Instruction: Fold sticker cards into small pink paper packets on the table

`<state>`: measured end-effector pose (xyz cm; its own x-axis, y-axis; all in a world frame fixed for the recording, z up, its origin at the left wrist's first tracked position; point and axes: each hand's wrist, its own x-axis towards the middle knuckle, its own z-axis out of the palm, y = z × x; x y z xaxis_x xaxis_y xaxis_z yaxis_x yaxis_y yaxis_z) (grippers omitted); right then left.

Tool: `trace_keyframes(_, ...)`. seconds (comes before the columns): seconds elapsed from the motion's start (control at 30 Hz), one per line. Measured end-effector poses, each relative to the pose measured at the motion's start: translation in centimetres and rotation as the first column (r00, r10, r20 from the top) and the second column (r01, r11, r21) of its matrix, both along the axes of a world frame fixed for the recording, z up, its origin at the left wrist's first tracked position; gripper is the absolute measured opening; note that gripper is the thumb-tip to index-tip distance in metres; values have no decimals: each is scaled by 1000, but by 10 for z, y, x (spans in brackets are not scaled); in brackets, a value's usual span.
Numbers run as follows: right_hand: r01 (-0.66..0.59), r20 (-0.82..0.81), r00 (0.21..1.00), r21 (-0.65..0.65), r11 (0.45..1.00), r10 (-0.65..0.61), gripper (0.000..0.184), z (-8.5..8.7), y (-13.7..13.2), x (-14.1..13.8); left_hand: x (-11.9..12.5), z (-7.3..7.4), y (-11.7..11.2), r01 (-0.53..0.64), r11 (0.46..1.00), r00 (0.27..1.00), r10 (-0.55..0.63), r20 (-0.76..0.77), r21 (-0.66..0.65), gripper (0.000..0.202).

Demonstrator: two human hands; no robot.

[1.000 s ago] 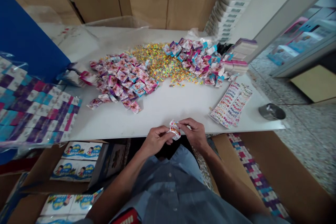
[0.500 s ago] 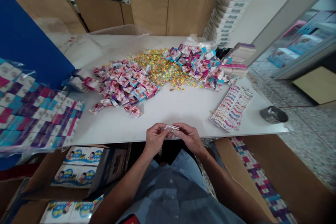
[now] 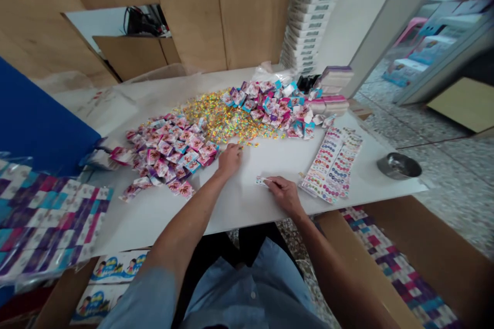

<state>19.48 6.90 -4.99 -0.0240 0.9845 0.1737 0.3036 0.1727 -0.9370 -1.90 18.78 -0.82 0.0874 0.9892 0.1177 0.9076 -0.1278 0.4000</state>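
Observation:
My left hand [image 3: 229, 159] reaches out over the white table [image 3: 247, 205] to the near edge of a heap of small shiny yellow pieces [image 3: 216, 121], fingers curled down onto them. My right hand [image 3: 283, 194] rests on the table nearer to me and pinches a small flat packet [image 3: 261, 181] by its end. A pile of pink and blue packets [image 3: 170, 151] lies just left of my left hand. A second such pile [image 3: 272, 103] lies further back on the right.
Sticker sheets with coloured dots [image 3: 332, 164] lie right of my right hand, and a metal bowl [image 3: 399, 165] sits at the table's right corner. Bagged packets [image 3: 42, 216] cover the left. Stacked boxes [image 3: 334, 85] stand at the back right. Cardboard boxes [image 3: 386, 257] sit below.
Both hands were together at the table's front edge on one packet. The left hand has since gone forward to the yellow heap; the right has laid the packet on the table, still pinching it.

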Motion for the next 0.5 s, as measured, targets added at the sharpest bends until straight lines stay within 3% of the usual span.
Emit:
trace_keyframes(0.1,-26,3,1000,20,999,26,30,5,-1,1,4,0,28,40,997,997,-44,-67,-59,27)
trace_keyframes(0.2,-28,-29,999,21,999,29,29,7,1,2,4,-3,29,65,995,991,-72,-111,-72,30)
trace_keyframes(0.33,72,-182,980,-72,995,-84,33,3,5,0,1,-13,-6,121,992,989,-122,-80,-23,33)
trace_keyframes(0.4,129,-238,959,-115,985,-153,34,4,7,-3,1,-18,-31,164,987,984,-163,70,-3,32)
trace_keyframes(0.5,166,-208,960,-116,979,-187,35,6,8,-9,6,-20,-63,278,960,905,-251,345,-31,32)
